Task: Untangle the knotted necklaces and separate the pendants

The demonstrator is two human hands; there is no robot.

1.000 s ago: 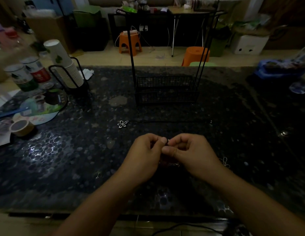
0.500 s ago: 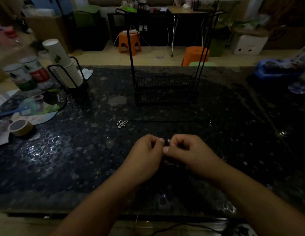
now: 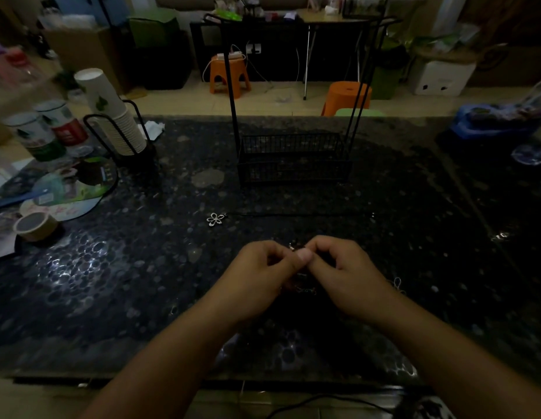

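Dim room, dark pebble-patterned bench (image 3: 112, 282) under glare spots. Your left hand (image 3: 257, 276) and right hand (image 3: 344, 276) meet at the near centre, fingers curled, thumb tips touching. Both grips are pinched closed on the knotted necklaces (image 3: 293, 245), a small glinting bit showing just above your thumbs. More tangled chain (image 3: 304, 287) hangs below between your palms, close over the bench; too dark to tell strands apart. A thin wire loop (image 3: 397, 282) lies on the bench just beside your right wrist. Flower pendant (image 3: 215, 219) lies flat on the bench beyond your hands, apart from them, with a dark cord (image 3: 299, 214) running right from it. Black wire basket stand (image 3: 293, 158) sits further back at centre, tall uprights rising from it. Far left: stacked paper cups (image 3: 112, 116) tilted in a black holder, two canisters (image 3: 48, 128) beside them, a round printed fan (image 3: 66, 189), a tape roll (image 3: 36, 226) nearer the edge. Far right: a blue container (image 3: 486, 122), blurred. Behind the bench, two orange stools (image 3: 229, 74) on the floor.
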